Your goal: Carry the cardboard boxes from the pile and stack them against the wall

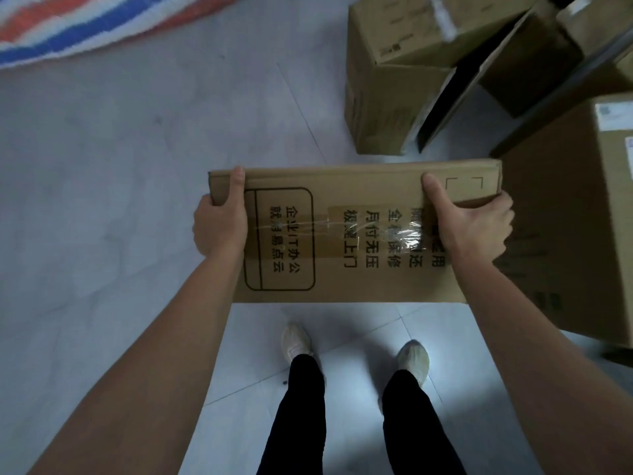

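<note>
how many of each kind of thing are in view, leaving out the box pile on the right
brown printed cardboard box, carried: 1
bare hands: 2 (left hand, right hand)
pale shoes: 2
red-white-blue striped sheet: 1
total: 6

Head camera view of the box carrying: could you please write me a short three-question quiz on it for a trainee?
1. True or false: the left hand and the right hand both grip the printed cardboard box, one at each end.
2. Multiple choice: where do the other boxes lie relative to the held one? A) ahead and to the person's right; B) to the person's left; C) stacked on top of it.
3. Fill in: the striped sheet at the top left is red, white and ____.

Key: 1 true; 2 A; 3 blue.
</note>
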Motion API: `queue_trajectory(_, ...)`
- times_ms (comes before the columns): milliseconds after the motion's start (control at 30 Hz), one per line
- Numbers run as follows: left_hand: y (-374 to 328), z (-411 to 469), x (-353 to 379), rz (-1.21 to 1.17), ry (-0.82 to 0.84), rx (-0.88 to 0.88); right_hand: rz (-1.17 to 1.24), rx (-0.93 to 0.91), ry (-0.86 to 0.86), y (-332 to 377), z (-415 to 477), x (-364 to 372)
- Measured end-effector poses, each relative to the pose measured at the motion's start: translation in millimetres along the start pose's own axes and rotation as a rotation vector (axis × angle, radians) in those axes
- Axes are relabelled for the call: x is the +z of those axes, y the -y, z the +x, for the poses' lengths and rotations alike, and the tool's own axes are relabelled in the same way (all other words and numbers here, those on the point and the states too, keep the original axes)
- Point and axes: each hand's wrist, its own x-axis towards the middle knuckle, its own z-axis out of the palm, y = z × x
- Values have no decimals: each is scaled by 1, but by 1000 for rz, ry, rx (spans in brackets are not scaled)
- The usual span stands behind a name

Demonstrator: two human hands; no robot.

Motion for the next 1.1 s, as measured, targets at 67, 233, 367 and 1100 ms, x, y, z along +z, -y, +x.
queue_trajectory(67,-11,-11,-41,-28,-43,-6,12,-38,22,29,-21,-13)
queue_trajectory(233,-35,-59,-178,-74,-204,-1,55,-211,124,119,-88,-59)
queue_trajectory(367,-26,-117,-311,-206,-486,-32,157,-454,255,200,-177,-109)
queue_trajectory(1100,263,-246,-812,-558,-1357,-185,510,-1160,726,328,-780,-102)
